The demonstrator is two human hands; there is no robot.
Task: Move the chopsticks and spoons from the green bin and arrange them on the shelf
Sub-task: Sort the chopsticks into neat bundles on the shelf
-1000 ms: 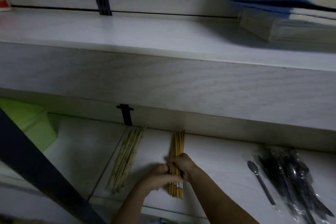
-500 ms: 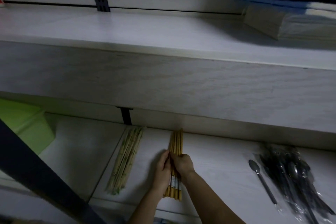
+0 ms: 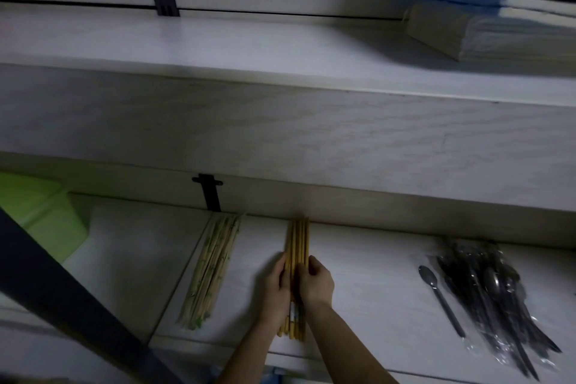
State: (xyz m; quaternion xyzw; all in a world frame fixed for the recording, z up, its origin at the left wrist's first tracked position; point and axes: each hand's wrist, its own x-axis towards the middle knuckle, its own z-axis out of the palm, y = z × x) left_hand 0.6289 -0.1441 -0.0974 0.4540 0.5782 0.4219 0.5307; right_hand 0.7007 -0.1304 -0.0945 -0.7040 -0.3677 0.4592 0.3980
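Note:
A bundle of yellow chopsticks (image 3: 298,240) lies lengthwise on the lower shelf (image 3: 367,284), its far end near the back wall. My left hand (image 3: 276,285) presses flat against its left side and my right hand (image 3: 316,282) curls over its right side, so both squeeze the bundle together. To the left lies a second bundle of pale, green-printed chopsticks (image 3: 212,268). At the right, a single dark spoon (image 3: 439,296) rests beside a clear bag of dark spoons (image 3: 498,299). The green bin (image 3: 37,215) sits at the far left.
The upper shelf (image 3: 218,50) overhangs the lower one and carries stacked blue and pale packs (image 3: 492,9) at the right. A dark diagonal bar (image 3: 62,296) crosses the lower left. Black wall brackets (image 3: 210,193) stand behind the chopsticks.
My hands shifted from gripping across the yellow bundle to lying along its two sides, and the bundle now sits straighter. The view tilted slightly.

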